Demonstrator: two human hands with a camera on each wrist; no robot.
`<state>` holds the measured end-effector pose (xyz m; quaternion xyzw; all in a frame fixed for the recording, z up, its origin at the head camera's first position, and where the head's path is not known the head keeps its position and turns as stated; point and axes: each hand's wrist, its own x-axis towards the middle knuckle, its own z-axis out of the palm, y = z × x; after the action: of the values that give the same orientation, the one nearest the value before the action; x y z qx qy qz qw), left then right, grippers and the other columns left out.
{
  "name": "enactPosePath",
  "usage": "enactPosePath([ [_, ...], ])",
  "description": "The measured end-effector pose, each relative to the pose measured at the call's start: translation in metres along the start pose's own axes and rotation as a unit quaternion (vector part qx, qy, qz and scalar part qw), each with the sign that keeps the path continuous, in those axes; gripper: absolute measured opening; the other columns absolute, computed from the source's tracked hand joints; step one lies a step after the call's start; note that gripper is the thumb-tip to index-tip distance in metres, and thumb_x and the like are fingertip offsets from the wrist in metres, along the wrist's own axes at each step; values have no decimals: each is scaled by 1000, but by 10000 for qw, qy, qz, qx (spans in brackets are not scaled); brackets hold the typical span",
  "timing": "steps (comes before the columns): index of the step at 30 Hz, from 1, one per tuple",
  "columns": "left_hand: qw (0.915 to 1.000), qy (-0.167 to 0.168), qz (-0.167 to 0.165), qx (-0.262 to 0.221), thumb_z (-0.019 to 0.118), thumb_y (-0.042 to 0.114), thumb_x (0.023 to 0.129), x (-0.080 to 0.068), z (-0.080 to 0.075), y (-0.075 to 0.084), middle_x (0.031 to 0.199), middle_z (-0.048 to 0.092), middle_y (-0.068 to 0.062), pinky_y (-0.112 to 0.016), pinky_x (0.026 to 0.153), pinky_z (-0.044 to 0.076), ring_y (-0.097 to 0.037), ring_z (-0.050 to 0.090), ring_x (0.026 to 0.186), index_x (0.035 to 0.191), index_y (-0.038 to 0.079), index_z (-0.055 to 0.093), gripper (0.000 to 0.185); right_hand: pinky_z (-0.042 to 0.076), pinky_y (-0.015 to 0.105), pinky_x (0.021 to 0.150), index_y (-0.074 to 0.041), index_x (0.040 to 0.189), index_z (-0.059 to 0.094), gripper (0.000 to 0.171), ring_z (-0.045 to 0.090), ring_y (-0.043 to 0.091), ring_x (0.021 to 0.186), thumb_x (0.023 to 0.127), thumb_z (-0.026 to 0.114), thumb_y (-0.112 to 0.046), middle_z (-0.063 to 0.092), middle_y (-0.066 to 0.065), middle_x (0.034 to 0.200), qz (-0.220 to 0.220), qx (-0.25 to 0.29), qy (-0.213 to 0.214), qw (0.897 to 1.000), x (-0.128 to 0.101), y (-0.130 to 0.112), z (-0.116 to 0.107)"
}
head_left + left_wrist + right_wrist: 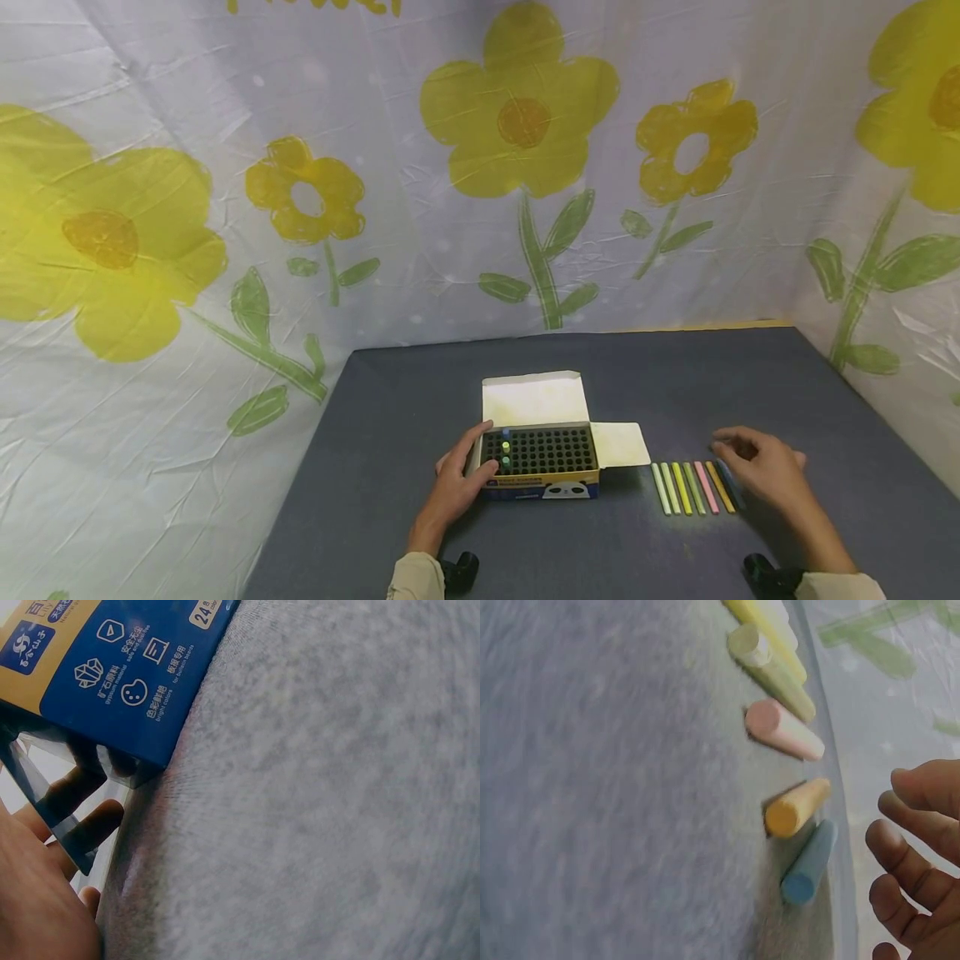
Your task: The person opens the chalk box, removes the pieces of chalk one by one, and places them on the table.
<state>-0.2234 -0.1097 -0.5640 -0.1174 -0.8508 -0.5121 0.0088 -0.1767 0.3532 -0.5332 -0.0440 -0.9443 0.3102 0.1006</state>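
Observation:
An open chalk box [540, 483] stands on the table, with a black holed insert [551, 450] inside. Blue, yellow and green chalk ends [506, 447] show in holes near its left side. My left hand [453, 483] holds the box by its left end, thumb at the front corner and a finger at the back one. To the right lies a row of chalk sticks, among them a pink one [784, 729], an orange one [798, 808] and a blue one [810, 862]. Just above the blue stick, my right hand [765, 467] hovers with bent, parted fingers and nothing between them.
The lid flap [534, 398] stands up at the back of the box, and a side flap [619, 444] sticks out toward the chalk row. A dark cloth covers the table [600, 550]. Behind it hangs a white curtain [420, 250] with yellow flowers.

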Motion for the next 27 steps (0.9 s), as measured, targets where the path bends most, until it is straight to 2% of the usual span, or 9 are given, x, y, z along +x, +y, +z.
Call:
enactPosePath([
  [4,10000,-4,-21,-23,66,37,95,0,-1,0,158,46,3,-71,103,30,-42,25,144,147,50,46,58,20,48,75,-7,119,73,34,53,1,66,99,66,-35,73,4,86,-55,217,154,9996,1,-8,2],
  [10,10000,-53,-3,13,66,37,95,2,-1,-2,158,46,2,-71,104,29,-41,26,144,148,50,45,58,26,59,86,-7,118,73,28,50,-6,71,98,69,-27,72,7,90,-441,797,638,9938,2,-21,9],
  [12,10000,-79,32,9,66,36,95,2,-1,-3,158,46,2,-71,105,28,-41,26,145,148,49,45,58,36,50,84,-8,118,73,27,50,-6,74,97,69,-26,70,5,91,-561,861,771,9917,2,-26,11],
  [13,9999,-90,56,1,66,36,95,2,-1,-3,158,46,2,-71,106,27,-41,26,145,148,49,45,58,41,42,79,-9,119,73,27,49,-5,75,98,69,-25,69,4,93,-587,896,795,9911,3,-30,12],
  [16,9999,-77,84,-7,66,36,95,2,-1,-3,158,46,3,-71,107,25,-40,27,145,148,49,45,59,43,27,63,-9,120,73,27,51,-2,77,97,70,-22,67,2,93,-715,1011,821,9889,5,-40,14],
  [27,9998,-63,167,-2,66,34,95,2,-1,-4,158,46,0,-71,104,28,-42,29,143,149,46,47,58,44,29,77,-9,123,71,26,53,3,85,99,67,-19,67,4,99,-1034,1749,556,9776,15,-79,30],
])
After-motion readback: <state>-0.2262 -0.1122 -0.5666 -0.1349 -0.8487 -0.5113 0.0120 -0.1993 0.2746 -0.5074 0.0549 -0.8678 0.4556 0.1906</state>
